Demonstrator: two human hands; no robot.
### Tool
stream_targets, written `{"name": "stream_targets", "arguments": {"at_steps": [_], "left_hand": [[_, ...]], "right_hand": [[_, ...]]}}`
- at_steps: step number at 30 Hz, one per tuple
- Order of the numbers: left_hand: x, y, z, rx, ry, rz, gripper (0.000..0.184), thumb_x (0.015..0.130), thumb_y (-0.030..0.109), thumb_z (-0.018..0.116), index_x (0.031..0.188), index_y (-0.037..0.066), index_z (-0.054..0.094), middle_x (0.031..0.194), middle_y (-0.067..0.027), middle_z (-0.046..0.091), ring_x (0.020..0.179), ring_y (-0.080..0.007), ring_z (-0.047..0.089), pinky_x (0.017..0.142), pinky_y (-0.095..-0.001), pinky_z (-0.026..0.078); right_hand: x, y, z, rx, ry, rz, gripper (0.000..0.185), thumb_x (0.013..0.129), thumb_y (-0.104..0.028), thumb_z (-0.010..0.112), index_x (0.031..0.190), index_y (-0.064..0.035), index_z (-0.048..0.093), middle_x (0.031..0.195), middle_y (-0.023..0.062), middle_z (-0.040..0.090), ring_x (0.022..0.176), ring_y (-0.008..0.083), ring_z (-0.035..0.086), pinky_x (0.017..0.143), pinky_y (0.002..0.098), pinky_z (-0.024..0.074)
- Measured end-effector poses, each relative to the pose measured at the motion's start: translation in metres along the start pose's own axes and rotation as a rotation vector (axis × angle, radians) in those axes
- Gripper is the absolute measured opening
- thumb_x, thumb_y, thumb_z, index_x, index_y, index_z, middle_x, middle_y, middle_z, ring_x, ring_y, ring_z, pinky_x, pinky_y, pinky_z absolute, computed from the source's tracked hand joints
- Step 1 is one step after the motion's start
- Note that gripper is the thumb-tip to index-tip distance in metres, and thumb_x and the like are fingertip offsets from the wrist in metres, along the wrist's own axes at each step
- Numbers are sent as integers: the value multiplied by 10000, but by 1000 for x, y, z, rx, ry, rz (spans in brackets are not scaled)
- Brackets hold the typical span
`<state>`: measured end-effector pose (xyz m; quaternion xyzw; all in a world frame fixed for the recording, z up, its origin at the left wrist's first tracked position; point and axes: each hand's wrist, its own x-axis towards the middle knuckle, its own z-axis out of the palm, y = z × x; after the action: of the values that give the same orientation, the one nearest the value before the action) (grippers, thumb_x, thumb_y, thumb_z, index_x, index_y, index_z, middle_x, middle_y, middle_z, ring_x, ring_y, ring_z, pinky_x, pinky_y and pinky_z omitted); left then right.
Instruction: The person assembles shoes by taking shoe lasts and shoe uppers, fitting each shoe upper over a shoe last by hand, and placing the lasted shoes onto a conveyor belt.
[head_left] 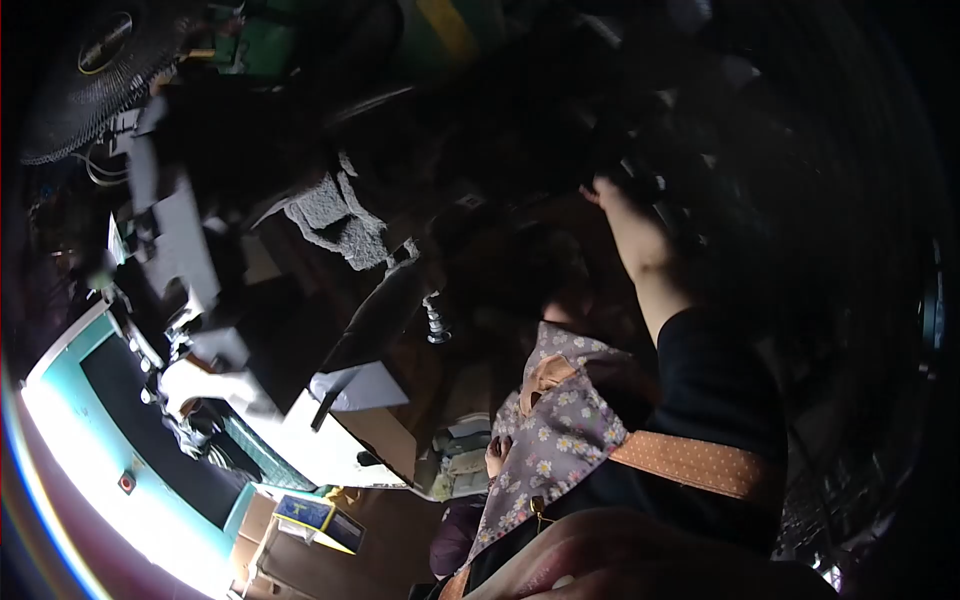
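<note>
My right hand [598, 190] is up and out in the dark, on a bare arm that comes from my black sleeve [705, 370]. Its fingers look bent, but the spot is too dark and blurry, so I can't tell if they grip anything. Dark stuff with little shiny bits [652, 180] is right near them. I can't tell what it is. By the side edge of my flowery apron [560, 430] is a bit of skin [495, 455]; I can't say if it is my left hand, or how those fingers are. Well apart from my right hand are a rough grey thing [335, 220] and a shiny ridged metal piece [437, 322].
</note>
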<state>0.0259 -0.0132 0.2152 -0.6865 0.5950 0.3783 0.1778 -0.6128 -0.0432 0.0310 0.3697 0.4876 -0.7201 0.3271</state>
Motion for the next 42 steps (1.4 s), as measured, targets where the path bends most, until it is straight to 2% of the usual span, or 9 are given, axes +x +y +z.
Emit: {"name": "stream_targets", "arguments": {"at_steps": [6,11,16,19,27,30,31,35,42], "left_hand": [[-13,-16,5,-5,0,-25,477,836,368,601,1107,-24,578,1050,-222,615,989,-339,587,846,-384,464],[-1,6,-1,-45,-114,60,520,825,410,584,1090,-37,585,1069,-231,609,1023,-344,581,860,-381,463],[18,62,6,-244,-88,-166,409,789,357,625,994,4,647,1006,-189,649,965,-289,620,836,-344,480],[28,74,14,-183,17,-137,257,735,267,627,857,45,672,904,-187,659,862,-294,643,775,-365,503],[44,36,47,-908,436,-269,186,709,227,673,799,65,683,772,-117,679,772,-199,647,771,-312,491],[41,-3,42,-1200,508,-315,190,717,225,676,824,70,696,772,-99,682,776,-190,648,776,-307,492],[27,-4,18,-1216,555,-360,182,717,212,678,823,65,697,785,-92,684,783,-188,646,774,-306,493],[52,-54,39,-1354,549,-576,171,730,178,655,820,36,691,853,-102,684,823,-190,641,770,-307,491],[127,-64,-40,-1547,797,-244,238,763,255,712,860,43,672,812,-72,683,765,-148,636,743,-304,491]], "right_hand": [[48,-41,29,-316,-16,-113,387,935,-197,460,1303,-109,384,1183,137,519,965,279,582,617,357,541],[147,127,-68,-2005,-121,-798,477,914,-261,432,1362,-113,356,1398,202,343,1247,379,375,1043,414,305],[-65,173,-58,-1227,-679,183,162,837,-119,520,675,-113,534,501,14,431,367,142,408,326,310,301],[-91,195,-80,-1641,-1013,-438,124,783,-144,605,834,-42,655,693,86,640,629,189,615,561,329,499],[-129,189,62,-2735,-1108,-311,525,663,-458,690,970,-32,681,1019,186,648,1025,265,607,904,346,465],[-172,232,135,-3113,-1782,-432,586,656,-416,719,1081,-22,631,1060,174,636,953,250,627,836,326,500],[-262,219,150,-2656,-1092,-199,487,652,-232,736,1076,-15,631,1036,161,646,936,255,626,831,337,498],[-323,283,205,-2805,-1594,-479,429,618,-209,749,1006,-46,666,975,137,668,902,224,632,794,326,497],[-392,277,275,-3627,-1116,-925,364,754,-249,600,1065,-69,656,1159,149,603,1085,275,582,890,388,470]]}}
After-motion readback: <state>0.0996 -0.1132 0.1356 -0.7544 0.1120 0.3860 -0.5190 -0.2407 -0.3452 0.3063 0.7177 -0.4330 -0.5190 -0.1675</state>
